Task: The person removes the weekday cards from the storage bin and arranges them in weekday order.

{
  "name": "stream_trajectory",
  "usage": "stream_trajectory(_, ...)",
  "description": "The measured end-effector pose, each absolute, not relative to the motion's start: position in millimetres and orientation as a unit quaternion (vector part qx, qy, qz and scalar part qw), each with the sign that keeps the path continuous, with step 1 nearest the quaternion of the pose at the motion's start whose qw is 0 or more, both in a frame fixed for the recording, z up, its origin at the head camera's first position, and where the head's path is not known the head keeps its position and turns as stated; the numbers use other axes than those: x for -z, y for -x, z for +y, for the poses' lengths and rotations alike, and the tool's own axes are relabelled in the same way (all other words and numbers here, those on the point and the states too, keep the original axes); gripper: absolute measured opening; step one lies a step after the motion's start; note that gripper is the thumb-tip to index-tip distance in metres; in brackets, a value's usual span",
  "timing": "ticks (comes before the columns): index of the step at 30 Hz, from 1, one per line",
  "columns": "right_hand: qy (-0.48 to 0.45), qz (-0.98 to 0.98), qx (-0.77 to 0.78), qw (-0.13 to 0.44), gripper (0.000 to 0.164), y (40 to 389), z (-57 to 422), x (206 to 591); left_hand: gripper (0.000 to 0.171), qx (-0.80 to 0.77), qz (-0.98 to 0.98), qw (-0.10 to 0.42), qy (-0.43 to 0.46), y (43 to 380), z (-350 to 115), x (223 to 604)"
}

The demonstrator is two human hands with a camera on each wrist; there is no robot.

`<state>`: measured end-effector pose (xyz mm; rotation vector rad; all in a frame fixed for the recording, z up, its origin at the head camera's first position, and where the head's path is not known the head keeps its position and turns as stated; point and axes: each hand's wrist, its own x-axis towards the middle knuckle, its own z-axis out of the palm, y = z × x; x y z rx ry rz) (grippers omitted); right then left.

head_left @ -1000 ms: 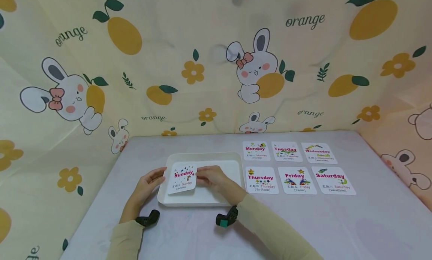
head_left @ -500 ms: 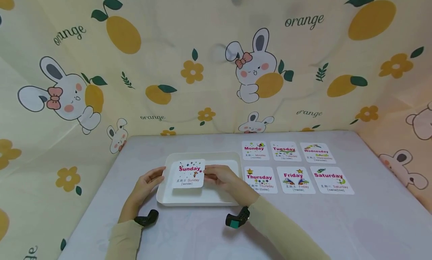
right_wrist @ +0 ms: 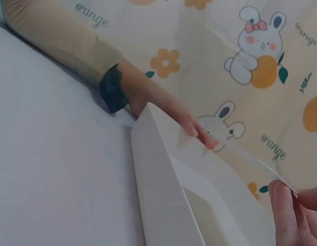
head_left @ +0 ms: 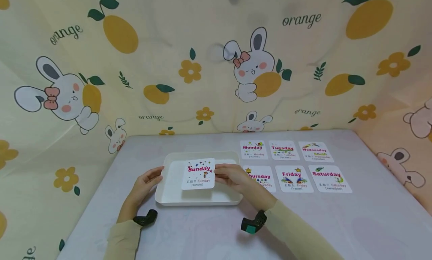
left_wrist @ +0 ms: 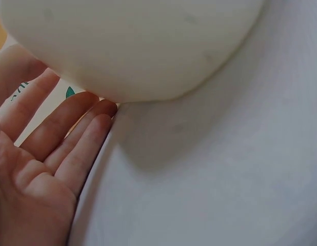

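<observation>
My right hand pinches a white "Sunday" flash card by its right edge, thumb and fingers on either face. The card is tilted up above a shallow white tray, casting a shadow inside it. From the right wrist view the card shows as a thin slanted edge, with the pinching fingertips low at the right. At the tray's left end, my left hand rests its extended fingers against the rim. In the left wrist view those fingers touch the tray's outer wall.
Right of the tray, day cards lie in two rows: Monday, Tuesday and Wednesday behind; Thursday, partly covered by my right hand, Friday and Saturday in front. A patterned cloth hangs behind the table.
My right hand has moved right with the Sunday card, which has lifted off its low, slanted position and come more upright over the tray's middle. My left hand stays at the tray.
</observation>
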<state>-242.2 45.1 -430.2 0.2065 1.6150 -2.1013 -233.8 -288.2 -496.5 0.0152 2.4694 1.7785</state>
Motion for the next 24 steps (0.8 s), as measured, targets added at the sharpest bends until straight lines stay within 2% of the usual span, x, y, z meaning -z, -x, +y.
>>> stream_trajectory(10,-0.078,0.602,0.756,0.242,0.04,231,74,424,0.056,-0.586,0.809,0.046,-0.007,233,-288,494)
stream_trajectory(24,-0.023,0.643,0.723,0.251,0.042,214,109,417,0.056,-0.58,0.813,0.046,0.001,234,-287,497)
